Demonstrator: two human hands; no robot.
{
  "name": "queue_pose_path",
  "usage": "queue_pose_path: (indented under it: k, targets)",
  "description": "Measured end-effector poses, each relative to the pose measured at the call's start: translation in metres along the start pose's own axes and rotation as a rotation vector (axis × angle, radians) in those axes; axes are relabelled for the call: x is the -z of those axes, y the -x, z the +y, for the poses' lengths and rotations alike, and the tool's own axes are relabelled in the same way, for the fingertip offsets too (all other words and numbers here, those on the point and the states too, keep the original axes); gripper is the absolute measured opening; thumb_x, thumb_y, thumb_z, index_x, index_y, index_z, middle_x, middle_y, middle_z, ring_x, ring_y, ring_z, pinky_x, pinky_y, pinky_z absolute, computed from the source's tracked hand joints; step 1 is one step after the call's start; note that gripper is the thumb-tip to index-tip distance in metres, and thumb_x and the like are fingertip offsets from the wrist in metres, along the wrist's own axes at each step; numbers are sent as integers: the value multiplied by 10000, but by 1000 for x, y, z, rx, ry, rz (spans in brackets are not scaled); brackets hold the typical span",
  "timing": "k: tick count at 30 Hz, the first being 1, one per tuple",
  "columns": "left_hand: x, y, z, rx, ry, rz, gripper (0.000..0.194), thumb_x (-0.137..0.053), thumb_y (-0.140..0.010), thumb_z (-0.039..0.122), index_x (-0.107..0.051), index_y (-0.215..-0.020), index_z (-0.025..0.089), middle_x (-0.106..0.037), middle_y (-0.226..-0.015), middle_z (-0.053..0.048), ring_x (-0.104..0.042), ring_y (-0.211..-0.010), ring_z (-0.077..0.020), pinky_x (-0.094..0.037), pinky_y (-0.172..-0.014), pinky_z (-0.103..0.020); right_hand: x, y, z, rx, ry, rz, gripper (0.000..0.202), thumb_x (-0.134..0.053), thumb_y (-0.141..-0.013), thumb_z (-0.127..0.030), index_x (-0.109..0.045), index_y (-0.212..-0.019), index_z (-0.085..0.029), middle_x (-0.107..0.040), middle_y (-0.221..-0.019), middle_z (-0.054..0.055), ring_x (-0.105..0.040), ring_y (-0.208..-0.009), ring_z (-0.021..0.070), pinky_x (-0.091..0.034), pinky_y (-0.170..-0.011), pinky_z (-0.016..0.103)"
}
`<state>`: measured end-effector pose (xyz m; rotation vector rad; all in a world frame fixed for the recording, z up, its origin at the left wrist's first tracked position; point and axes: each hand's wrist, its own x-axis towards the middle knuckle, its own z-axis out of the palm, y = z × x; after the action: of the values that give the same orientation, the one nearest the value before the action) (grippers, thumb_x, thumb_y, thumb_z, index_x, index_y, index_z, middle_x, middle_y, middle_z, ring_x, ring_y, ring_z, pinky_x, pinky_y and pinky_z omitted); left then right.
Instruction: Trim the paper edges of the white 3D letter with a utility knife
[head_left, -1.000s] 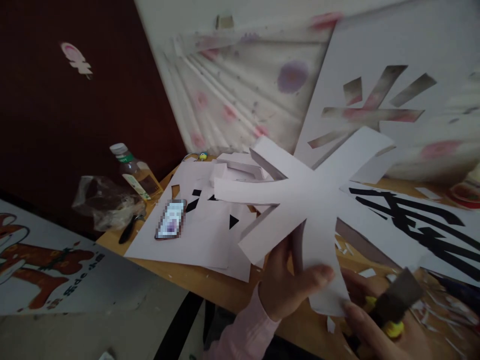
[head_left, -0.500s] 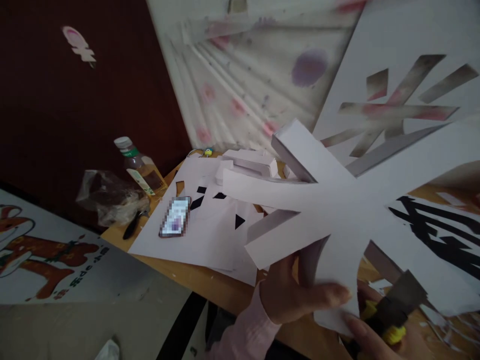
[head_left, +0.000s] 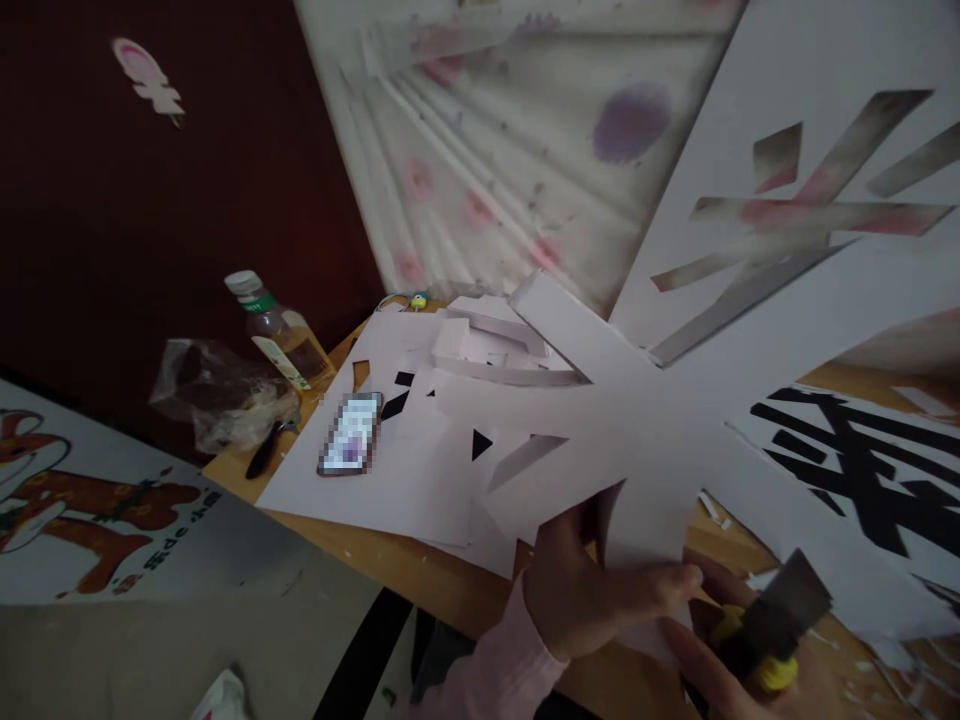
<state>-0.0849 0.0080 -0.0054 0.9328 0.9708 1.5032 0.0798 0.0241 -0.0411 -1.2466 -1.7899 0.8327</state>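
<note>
My left hand [head_left: 592, 595] grips the bottom stroke of a large white foam-board cut-out [head_left: 645, 420], shaped like a character with several arms, and holds it low over the wooden table [head_left: 420, 575]. My right hand [head_left: 739, 660] sits at the bottom right, closed around a yellow and black utility knife [head_left: 772, 625] with a grey blade end. The knife is just right of the cut-out's lower stroke. A pink sleeve covers my left wrist.
A phone [head_left: 349, 433] lies on white sheets [head_left: 390, 480] with black cut shapes. A bottle [head_left: 274, 335], a plastic bag [head_left: 214, 393] and a black tool [head_left: 264, 448] sit at the table's left corner. A stencil board [head_left: 825, 180] leans behind; a printed black character [head_left: 862, 470] lies on the right.
The cut-out has dropped and tilted flatter toward the table, its arms swinging right. My right hand with the knife stayed at the bottom right.
</note>
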Motion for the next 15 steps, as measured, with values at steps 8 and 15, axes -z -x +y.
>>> queue_pose_path:
  k: [8,15]
  targets:
    - [-12,3,9,43,92,36,434,-777,-663,202,-609,-1062,241,-721,-867,-12,-696,-827,-223,-594,-710,-324,-3,6,3,-47,-80,-7,397,-722,-758,-438,-671,-1088,-224,-774,-902,66,-754,-774,271,-617,-645,291]
    - [-14,-2,9,50,-112,137,489,-727,-576,122,-616,-1044,212,-713,-932,-37,-681,-900,-256,-578,-831,-385,1,1,6,16,94,11,468,-761,-682,-477,-736,-1064,-207,-769,-1000,103,-732,-894,323,-616,-666,329]
